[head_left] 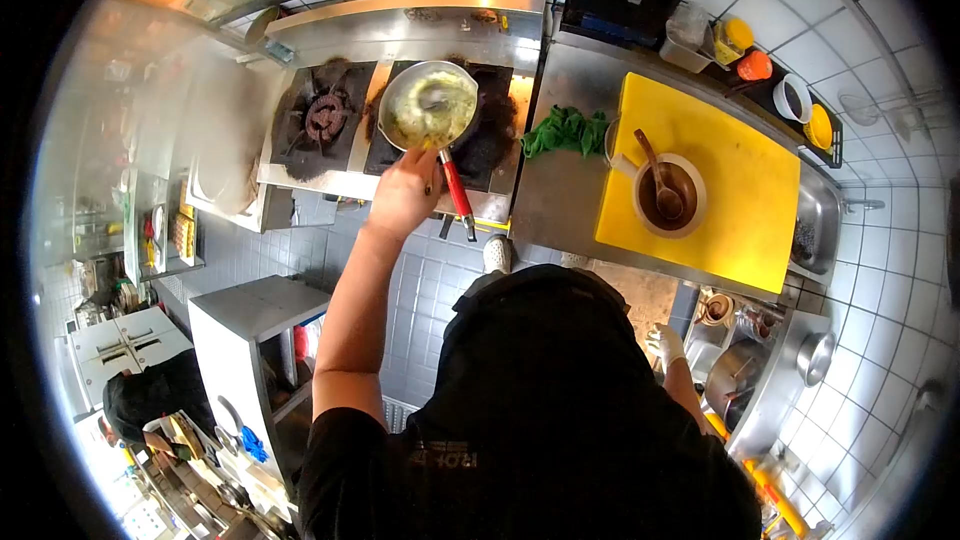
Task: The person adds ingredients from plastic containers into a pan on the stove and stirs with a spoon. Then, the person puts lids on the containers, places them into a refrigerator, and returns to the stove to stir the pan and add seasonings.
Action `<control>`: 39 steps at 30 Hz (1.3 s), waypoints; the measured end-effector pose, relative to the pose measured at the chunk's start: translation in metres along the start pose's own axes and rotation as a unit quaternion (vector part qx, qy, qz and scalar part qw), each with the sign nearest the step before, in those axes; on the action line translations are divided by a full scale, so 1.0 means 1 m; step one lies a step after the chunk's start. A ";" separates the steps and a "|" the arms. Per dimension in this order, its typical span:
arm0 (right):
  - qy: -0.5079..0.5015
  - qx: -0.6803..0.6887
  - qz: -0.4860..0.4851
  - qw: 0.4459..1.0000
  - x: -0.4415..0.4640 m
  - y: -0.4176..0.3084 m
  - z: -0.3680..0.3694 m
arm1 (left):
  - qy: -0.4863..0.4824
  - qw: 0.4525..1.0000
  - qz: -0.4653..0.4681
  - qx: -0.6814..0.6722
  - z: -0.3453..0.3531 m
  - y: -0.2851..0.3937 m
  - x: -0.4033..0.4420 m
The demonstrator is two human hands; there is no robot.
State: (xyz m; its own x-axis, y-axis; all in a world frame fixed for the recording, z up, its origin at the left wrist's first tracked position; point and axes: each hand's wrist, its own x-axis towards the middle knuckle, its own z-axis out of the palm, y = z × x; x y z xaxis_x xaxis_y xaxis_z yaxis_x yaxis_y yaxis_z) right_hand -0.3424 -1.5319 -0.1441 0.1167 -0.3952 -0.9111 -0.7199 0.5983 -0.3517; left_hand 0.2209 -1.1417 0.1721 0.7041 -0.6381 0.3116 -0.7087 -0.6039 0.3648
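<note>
My left hand (406, 192) reaches to the near rim of a frying pan (384, 112) on the right burner. Its fingers are closed around a thin utensil, mostly hidden by the hand. Pale yellow-green creamy food (440, 105) in the pan looks smeared by motion. The pan's red handle (455, 188) points toward me, just right of the hand and apparently not gripped. Down at my right side, my right hand (666, 343) wears a pale glove. Its fingers look apart with nothing visible in them, near a shelf unit with pots.
A saucepan (702, 172) with a wooden spoon (655, 172) stands on a yellow cutting board (740, 230). Left of it lies a green cloth (566, 131). A bare burner (325, 118) is at left, a sink (822, 230) at right. Another person (155, 400) works far behind left.
</note>
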 end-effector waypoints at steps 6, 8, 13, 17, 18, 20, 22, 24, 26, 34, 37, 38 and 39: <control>0.016 -0.008 0.004 1.000 -0.011 -0.008 0.005 | -0.100 0.993 0.059 -0.005 -0.014 0.024 -0.005; 0.009 -0.009 0.010 1.000 -0.012 -0.008 0.005 | -0.042 0.998 0.053 -0.010 -0.005 0.001 -0.005; 0.013 0.002 -0.005 1.000 -0.018 -0.012 0.005 | -0.115 0.993 0.007 0.023 -0.007 0.023 -0.010; 0.012 0.029 0.012 0.999 -0.008 -0.001 0.002 | 0.002 0.998 0.051 -0.044 -0.010 0.012 0.005; 0.012 0.039 0.020 0.999 -0.004 0.000 0.001 | 0.055 0.995 0.057 -0.060 -0.005 0.001 0.006; -0.005 0.058 0.004 0.998 -0.002 0.003 -0.002 | -0.015 1.000 0.022 0.005 -0.003 0.000 0.000; -0.011 0.064 -0.003 0.998 0.001 0.004 -0.003 | -0.099 0.993 0.023 0.055 -0.007 0.019 -0.009; -0.006 0.054 0.004 0.999 -0.002 0.006 -0.002 | -0.110 0.993 0.018 0.027 -0.013 0.026 -0.006; 0.012 0.026 0.024 0.999 -0.010 0.001 0.004 | -0.028 0.998 0.059 -0.015 -0.008 0.008 0.001; 0.013 0.002 -0.002 1.000 -0.016 0.002 0.004 | -0.095 0.995 0.025 0.014 -0.016 0.028 -0.005; 0.018 0.000 0.010 1.000 -0.012 0.003 0.004 | 0.045 0.997 0.061 -0.026 -0.009 -0.005 0.003; 0.016 0.005 0.006 1.000 -0.011 0.002 0.004 | 0.036 0.999 0.011 -0.015 -0.008 -0.008 0.003; 0.015 0.012 0.001 1.000 -0.010 0.000 0.004 | -0.001 1.000 0.000 0.011 -0.005 -0.007 0.001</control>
State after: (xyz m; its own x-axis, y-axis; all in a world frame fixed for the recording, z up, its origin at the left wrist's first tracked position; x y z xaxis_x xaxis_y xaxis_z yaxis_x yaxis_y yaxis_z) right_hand -0.3407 -1.5250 -0.1359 0.0958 -0.4145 -0.9050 -0.7030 0.6155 -0.3563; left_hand 0.2270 -1.1355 0.1742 0.7039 -0.6388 0.3105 -0.7096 -0.6141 0.3454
